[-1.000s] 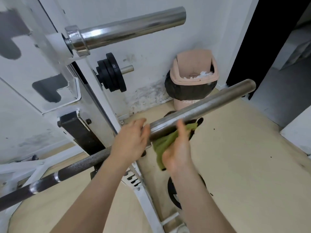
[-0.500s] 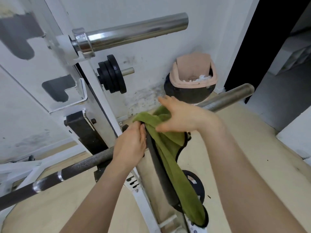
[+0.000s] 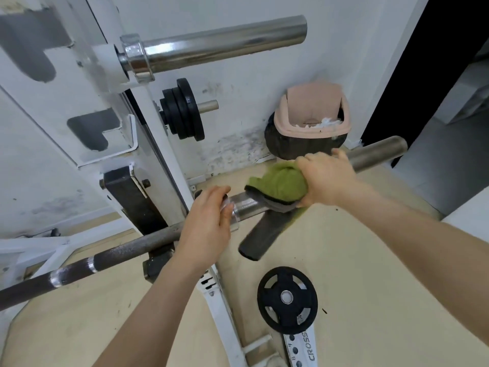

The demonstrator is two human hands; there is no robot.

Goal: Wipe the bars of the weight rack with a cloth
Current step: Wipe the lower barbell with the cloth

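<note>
Black and cast with cut-out grips, a round weight plate (image 3: 287, 298) lies flat on the pale wooden floor (image 3: 370, 260), nearest the camera and beside the white rack foot with printed lettering (image 3: 304, 349).

Above it, the left hand (image 3: 209, 226) is curled round the long steel barbell (image 3: 119, 250), where the dark knurled shaft meets the thicker grey sleeve, and steadies it. Just beyond, the olive-green cloth with a grey backing (image 3: 280, 185) sits bunched on top of that sleeve. The right hand (image 3: 325, 178) grips it from above, fingers wrapped over cloth and bar together. A dark grey length hangs below; it may be the cloth's tail, but I cannot tell.

A second ago the cloth was cupped under the sleeve close to the left hand. Half a second ago it hung over the bar in one long strip. Now it is gathered and sits farther out. That looks like a fresh hold for a stroke towards the bare sleeve end (image 3: 378, 153), which likely remains to be wiped.

Farther back stand a pink swing-lid bin with a black liner (image 3: 312, 120), small black plates on a short peg (image 3: 185, 112) and the upper polished chrome bar (image 3: 225, 41) on the white rack upright (image 3: 148, 144). Neither hand is near that bar.
</note>
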